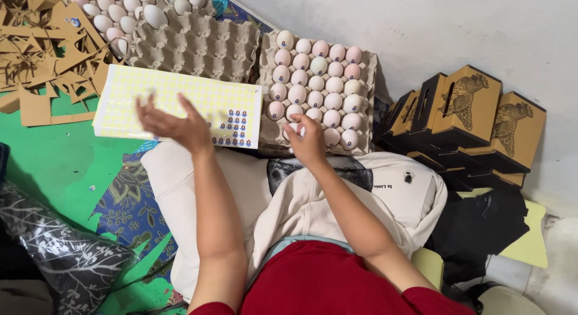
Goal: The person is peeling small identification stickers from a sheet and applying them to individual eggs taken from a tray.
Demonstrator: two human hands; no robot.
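— Where's the egg you're working on?

— Your right hand (308, 141) is on an egg (293, 128) at the front row of the full egg tray (368, 80), at about 1 o'clock from your lap. Your fingers curl over it, so you hide most of the shell; whether you grip it or only touch it, I cannot tell.

— And my left hand?

— Your left hand (174, 123) hovers spread and blurred over the sticker sheet (180, 98), at 11 o'clock, holding nothing. The few stickers left sit in the sheet's near right corner.

— Around that?

— An empty pulp tray (195, 47) lies at 12 o'clock, a tray of white eggs (123, 11) beyond it. Cardboard scraps (36, 56) pile at 10 o'clock, and folded carton boxes (469, 119) lean at 2 o'clock against the wall.
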